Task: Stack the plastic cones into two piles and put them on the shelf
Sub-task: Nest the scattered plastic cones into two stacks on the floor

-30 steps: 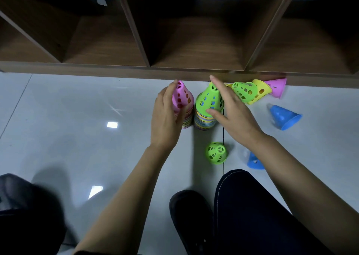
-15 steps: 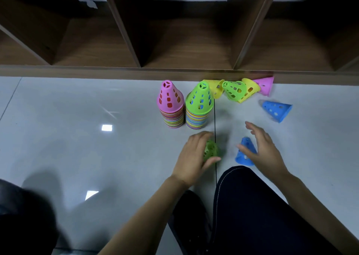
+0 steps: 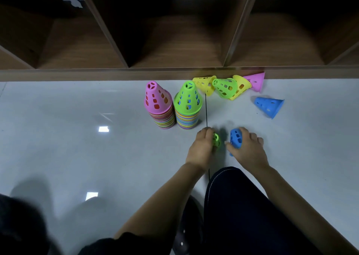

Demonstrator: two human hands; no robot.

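Fingers of the left hand curled round a green cone; the right hand gripped a blue cone. The green-topped pile stood upright just ahead, nearer the left hand, beside the pink-topped pile.

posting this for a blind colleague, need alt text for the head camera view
Over a pale floor, a person's left hand grips a green cone and the right hand a blue cone. A pink-topped pile and a green-topped pile stand side by side before a wooden shelf, with five loose cones lying nearby.
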